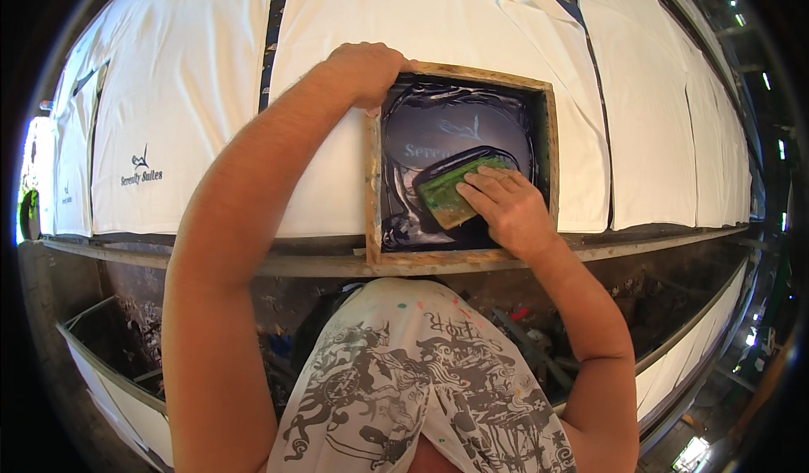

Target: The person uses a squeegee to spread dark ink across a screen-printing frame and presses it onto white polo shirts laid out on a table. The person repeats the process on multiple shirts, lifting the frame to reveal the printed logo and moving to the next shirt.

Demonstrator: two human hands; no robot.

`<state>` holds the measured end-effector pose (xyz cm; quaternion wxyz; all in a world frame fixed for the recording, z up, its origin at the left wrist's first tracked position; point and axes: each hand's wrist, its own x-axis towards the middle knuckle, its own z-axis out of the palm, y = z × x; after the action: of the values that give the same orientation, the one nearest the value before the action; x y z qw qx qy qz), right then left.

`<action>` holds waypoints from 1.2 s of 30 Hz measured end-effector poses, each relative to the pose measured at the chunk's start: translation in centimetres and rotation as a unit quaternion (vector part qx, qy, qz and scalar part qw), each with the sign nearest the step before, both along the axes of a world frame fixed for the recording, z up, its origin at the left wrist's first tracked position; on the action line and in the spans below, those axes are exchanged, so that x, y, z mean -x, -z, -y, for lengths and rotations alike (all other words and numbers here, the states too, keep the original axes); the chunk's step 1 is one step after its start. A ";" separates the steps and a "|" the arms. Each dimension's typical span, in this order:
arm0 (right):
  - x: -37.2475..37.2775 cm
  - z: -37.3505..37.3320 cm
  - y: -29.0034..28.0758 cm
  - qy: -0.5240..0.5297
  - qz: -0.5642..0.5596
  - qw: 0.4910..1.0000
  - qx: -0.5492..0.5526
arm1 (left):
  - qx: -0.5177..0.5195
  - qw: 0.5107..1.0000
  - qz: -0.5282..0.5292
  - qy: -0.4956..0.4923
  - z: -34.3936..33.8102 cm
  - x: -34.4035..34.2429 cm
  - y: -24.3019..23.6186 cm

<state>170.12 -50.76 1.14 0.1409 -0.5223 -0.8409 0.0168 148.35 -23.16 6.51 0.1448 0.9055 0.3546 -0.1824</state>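
A wooden screen printing frame lies flat on white cloth at the front edge of a long table. Dark ink rings its mesh, where a small emblem and lettering show through. My left hand is closed around the frame's far left corner, its fingertips partly hidden. Inside the frame, my right hand grips a squeegee with a worn green and yellowish handle. The squeegee sits tilted over the lower right part of the mesh, with dark ink along its far edge.
White cloth pieces lie side by side along the table, with dark gaps between them. One piece at the left bears a dark printed emblem. A wooden rail runs along the near edge. More white cloth lies behind me on the right.
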 end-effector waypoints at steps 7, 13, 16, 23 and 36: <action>4.5 -0.9 2.7 0.110 -0.012 0.990 -0.082 | 0.014 1.000 -0.006 0.008 0.0 0.0 -0.6; 4.7 -4.4 2.9 0.150 -0.004 0.985 -0.087 | 0.013 1.000 -0.006 0.026 -0.3 0.1 -0.8; 3.9 -6.6 2.8 0.155 -0.003 0.984 -0.085 | 0.014 1.000 -0.004 0.026 -0.6 0.1 -0.7; 2.4 -10.3 -1.4 0.153 -0.008 0.988 0.001 | 0.011 0.999 0.001 0.038 -0.9 -0.2 0.1; -0.5 -14.3 -2.6 0.137 -0.031 0.984 0.111 | 0.020 1.000 0.007 -0.013 -0.2 -0.6 -0.2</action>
<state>170.65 -36.44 3.77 0.1093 -0.6441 -0.7496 0.1064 148.92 -22.98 6.74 0.1683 0.8990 0.3616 -0.1812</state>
